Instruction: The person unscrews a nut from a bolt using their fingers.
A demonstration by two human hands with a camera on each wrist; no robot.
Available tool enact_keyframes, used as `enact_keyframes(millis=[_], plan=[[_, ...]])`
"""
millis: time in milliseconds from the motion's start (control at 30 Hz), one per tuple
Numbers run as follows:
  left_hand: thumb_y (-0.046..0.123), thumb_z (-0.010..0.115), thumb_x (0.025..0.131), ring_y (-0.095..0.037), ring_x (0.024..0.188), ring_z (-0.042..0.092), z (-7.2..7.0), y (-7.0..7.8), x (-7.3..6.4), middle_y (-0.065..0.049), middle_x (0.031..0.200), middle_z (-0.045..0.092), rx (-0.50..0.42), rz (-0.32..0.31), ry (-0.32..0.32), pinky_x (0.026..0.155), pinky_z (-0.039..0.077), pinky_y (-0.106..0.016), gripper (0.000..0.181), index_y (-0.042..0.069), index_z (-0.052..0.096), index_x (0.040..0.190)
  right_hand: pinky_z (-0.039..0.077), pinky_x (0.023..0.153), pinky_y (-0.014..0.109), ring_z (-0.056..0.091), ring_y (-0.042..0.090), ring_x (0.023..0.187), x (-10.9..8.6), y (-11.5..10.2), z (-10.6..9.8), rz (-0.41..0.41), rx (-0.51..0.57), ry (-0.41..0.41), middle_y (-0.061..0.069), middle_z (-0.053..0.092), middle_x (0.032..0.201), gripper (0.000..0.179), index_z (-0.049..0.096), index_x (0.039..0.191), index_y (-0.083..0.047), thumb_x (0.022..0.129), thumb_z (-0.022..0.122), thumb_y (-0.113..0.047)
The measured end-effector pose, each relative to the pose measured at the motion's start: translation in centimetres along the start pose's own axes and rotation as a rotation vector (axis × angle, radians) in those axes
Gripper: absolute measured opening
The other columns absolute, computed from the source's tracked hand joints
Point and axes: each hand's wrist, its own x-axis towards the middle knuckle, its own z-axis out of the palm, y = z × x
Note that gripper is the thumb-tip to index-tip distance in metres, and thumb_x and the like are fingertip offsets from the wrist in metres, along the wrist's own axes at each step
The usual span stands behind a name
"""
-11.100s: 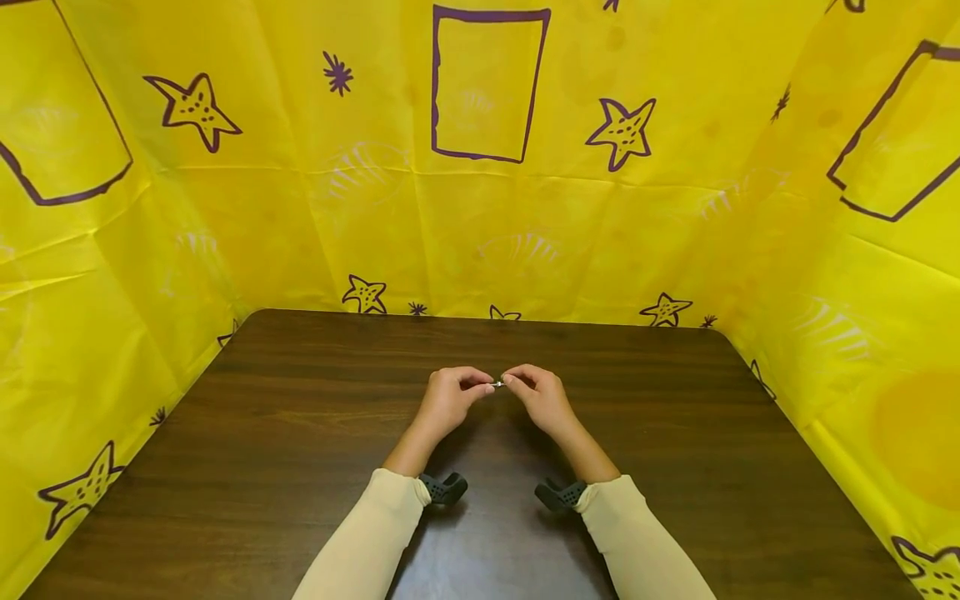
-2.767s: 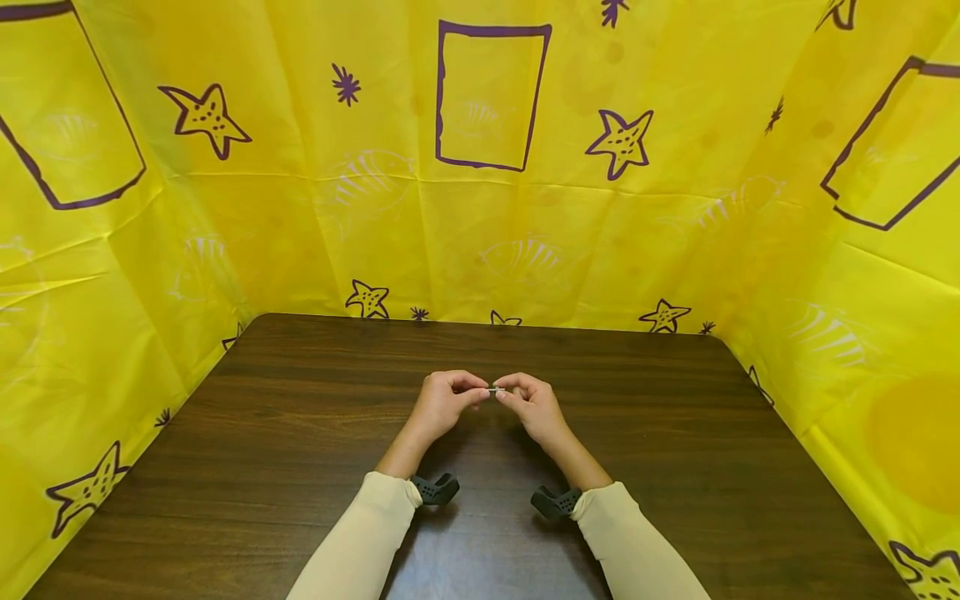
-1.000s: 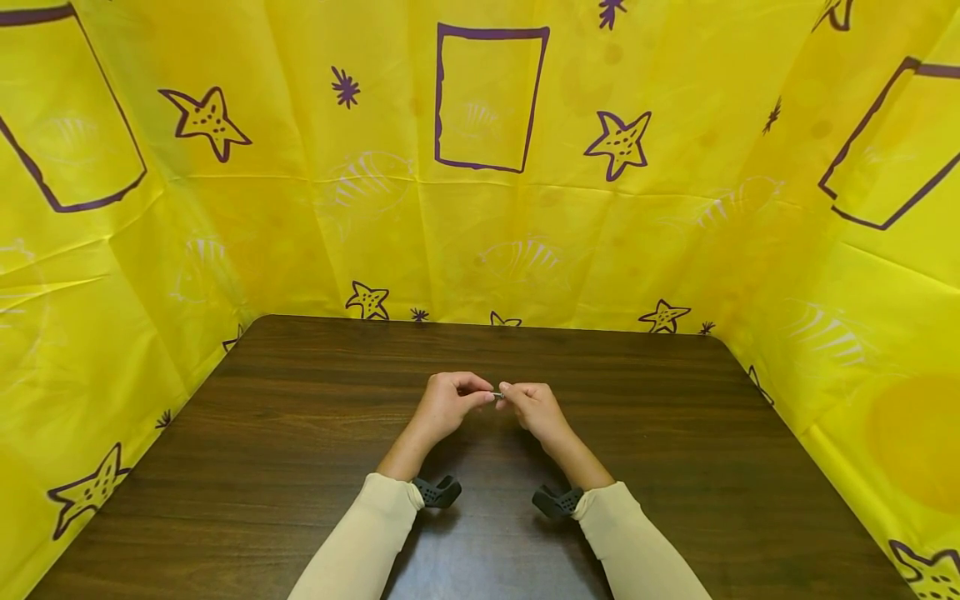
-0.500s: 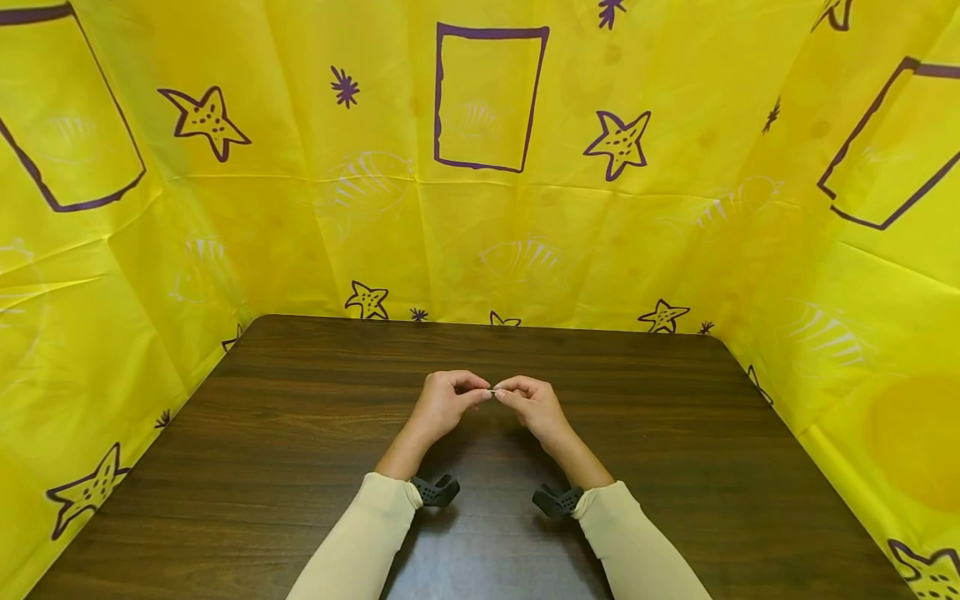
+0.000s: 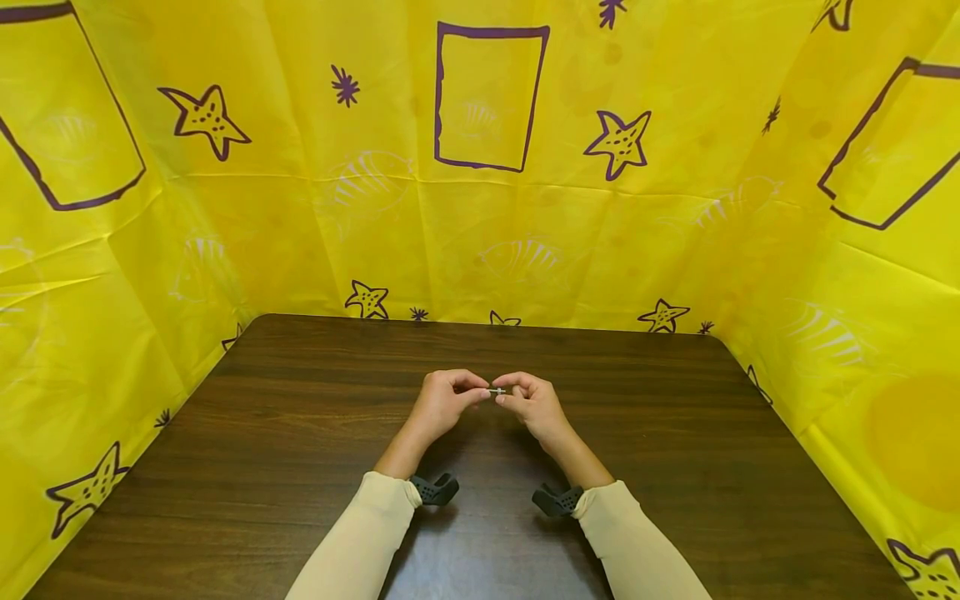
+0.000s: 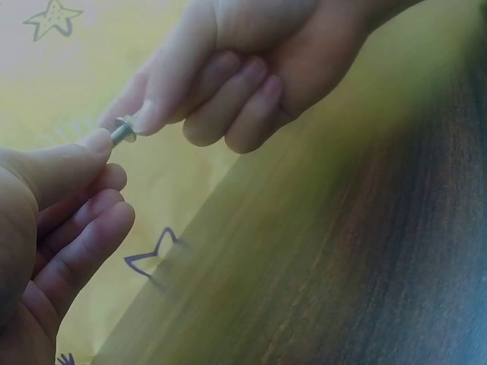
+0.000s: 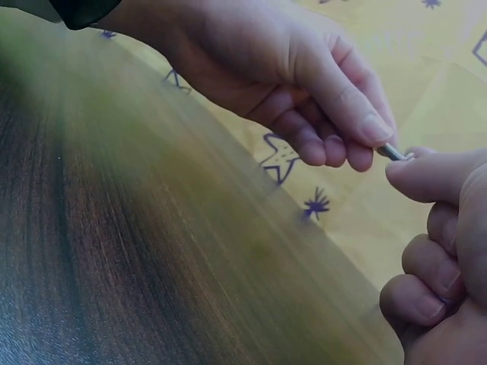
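Over the middle of the table, both hands meet at a small metal bolt (image 5: 492, 390). My left hand (image 5: 444, 398) pinches one end of it between thumb and forefinger. In the left wrist view its threaded shank (image 6: 119, 135) shows between the fingertips, with a small nut-like ring (image 6: 128, 124) on it. At that ring are the thumb and forefinger of my right hand (image 5: 538, 407), its other fingers curled in. From the right wrist view, the right thumb hides most of the ring and only a short piece of metal shank (image 7: 391, 152) shows.
A dark wood-grain table (image 5: 300, 467) lies under the hands. Yellow cloth (image 5: 480, 217) with purple starfish drawings hangs round its back and sides. A dark wrist strap (image 5: 435, 490) sits at the left cuff, another strap (image 5: 557, 500) at the right.
The right fingertips closed over the bolt half a second ago and are now slightly parted, showing the ring and bolt end again. The left hand keeps its pinch, nearly still.
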Motion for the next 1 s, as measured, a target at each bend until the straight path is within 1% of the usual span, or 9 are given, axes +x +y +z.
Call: enact_keyframes(millis=[133, 267, 333, 367, 467, 567, 767, 867, 1000], plan=[[0.012, 0.077, 0.084, -0.027, 0.065, 0.068, 0.05, -0.14, 0.0, 0.002, 0.077, 0.069, -0.005, -0.003, -0.007, 0.056, 0.053, -0.029, 0.004, 0.01, 0.076, 0.088, 0.025, 0.043, 0.02, 0.029, 0.004, 0.043, -0.01, -0.04, -0.01, 0.013, 0.001, -0.006, -0.003, 0.033, 0.054, 0.028, 0.059, 0.112, 0.017, 0.085, 0.066, 0.011], [0.012, 0.077, 0.085, -0.025, 0.064, 0.067, 0.08, -0.23, -0.03, 0.002, 0.075, 0.069, 0.006, 0.0, -0.007, 0.056, 0.052, -0.028, 0.004, 0.01, 0.076, 0.088, 0.023, 0.044, 0.022, 0.028, 0.006, 0.043, -0.07, -0.29, 0.12, 0.086, 0.004, 0.008, -0.005, 0.035, 0.052, 0.026, 0.058, 0.111, 0.017, 0.093, 0.063, -0.001], [0.012, 0.077, 0.085, -0.025, 0.064, 0.066, 0.1, -0.15, -0.05, 0.002, 0.075, 0.069, 0.008, 0.007, -0.008, 0.056, 0.052, -0.028, 0.004, 0.01, 0.076, 0.088, 0.023, 0.044, 0.022, 0.027, 0.006, 0.043, -0.1, -0.45, 0.21, 0.13, -0.006, 0.022, -0.006, 0.035, 0.05, 0.028, 0.057, 0.102, 0.019, 0.098, 0.059, -0.009], [0.012, 0.076, 0.085, -0.025, 0.064, 0.066, 0.11, -0.12, -0.06, 0.002, 0.075, 0.069, 0.006, 0.009, -0.009, 0.056, 0.052, -0.028, 0.004, 0.009, 0.076, 0.088, 0.022, 0.043, 0.022, 0.027, 0.007, 0.043, -0.11, -0.51, 0.24, 0.151, -0.012, 0.026, -0.006, 0.034, 0.049, 0.033, 0.054, 0.099, 0.021, 0.1, 0.056, -0.012], [0.012, 0.077, 0.084, -0.027, 0.064, 0.067, 0.15, 0.06, -0.09, 0.001, 0.077, 0.07, -0.009, 0.009, -0.014, 0.056, 0.052, -0.027, 0.005, 0.009, 0.076, 0.088, 0.022, 0.043, 0.022, 0.027, 0.006, 0.041, -0.1, -0.61, 0.32, 0.188, -0.056, 0.032, -0.006, 0.033, 0.046, 0.042, 0.053, 0.091, 0.022, 0.103, 0.052, -0.019], [0.012, 0.077, 0.084, -0.03, 0.065, 0.067, 0.21, 0.1, -0.08, 0.0, 0.078, 0.07, -0.019, 0.01, -0.019, 0.057, 0.052, -0.027, 0.005, 0.008, 0.076, 0.088, 0.022, 0.041, 0.021, 0.026, 0.005, 0.04, -0.11, -0.66, 0.34, 0.212, -0.094, 0.031, -0.006, 0.034, 0.045, 0.045, 0.059, 0.086, 0.019, 0.103, 0.05, -0.022], [0.011, 0.076, 0.085, -0.029, 0.066, 0.068, 0.28, 0.21, -0.04, 0.001, 0.078, 0.07, -0.006, 0.006, -0.028, 0.058, 0.053, -0.028, 0.004, 0.009, 0.076, 0.088, 0.02, 0.041, 0.022, 0.025, 0.004, 0.039, -0.13, -0.55, 0.22, 0.213, -0.108, 0.03, -0.005, 0.032, 0.045, 0.045, 0.061, 0.078, 0.015, 0.103, 0.052, -0.021], [0.012, 0.076, 0.085, -0.026, 0.066, 0.067, 0.26, 0.26, -0.05, 0.003, 0.077, 0.069, 0.004, 0.0, -0.031, 0.058, 0.053, -0.028, 0.004, 0.01, 0.076, 0.088, 0.021, 0.041, 0.022, 0.025, 0.004, 0.039, -0.13, -0.45, 0.16, 0.196, -0.103, 0.021, -0.004, 0.032, 0.047, 0.043, 0.061, 0.081, 0.016, 0.102, 0.053, -0.019], [0.013, 0.076, 0.085, -0.02, 0.063, 0.065, 0.18, 0.29, -0.12, 0.004, 0.074, 0.068, 0.021, 0.01, -0.031, 0.056, 0.052, -0.028, 0.004, 0.01, 0.076, 0.088, 0.023, 0.042, 0.021, 0.026, 0.004, 0.04, -0.11, -0.39, 0.1, 0.188, -0.096, 0.012, -0.005, 0.034, 0.048, 0.04, 0.061, 0.086, 0.019, 0.101, 0.054, -0.017]])
